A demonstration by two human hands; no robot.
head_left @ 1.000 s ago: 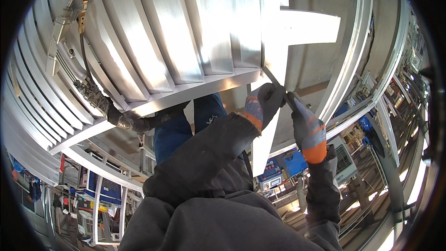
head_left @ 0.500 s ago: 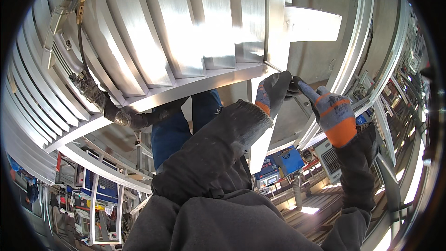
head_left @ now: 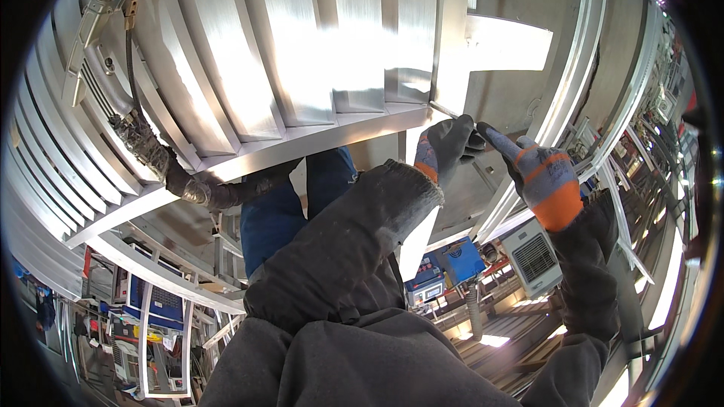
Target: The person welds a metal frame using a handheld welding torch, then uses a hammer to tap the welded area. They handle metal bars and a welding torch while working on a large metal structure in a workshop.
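Note:
My left hand (head_left: 450, 145), in a grey glove with dark fingers and an orange cuff, is closed at the lower right corner of a slatted bare-metal panel (head_left: 302, 38). A thin rod (head_left: 443, 110) runs from that corner into its curled fingers. Just to the right, my right hand (head_left: 541, 173) wears a matching grey and orange glove. Its index finger stretches toward the left fingertips with a small gap between, and the thumb stands apart. I see nothing held in it; its lower fingers are partly hidden.
A wrapped dark cable (head_left: 196, 187) with a metal clamp-like tool (head_left: 94, 38) lies over the panel's left side. A flat metal strip (head_left: 509, 44) sticks out right of the panel. Below are a blue machine (head_left: 461, 260), a grey vented unit (head_left: 531, 256) and metal frames (head_left: 167, 275).
My right hand has drawn slightly away to the right, opening a small gap from the left fingertips. My left hand stays at the panel corner. The view has shifted slightly.

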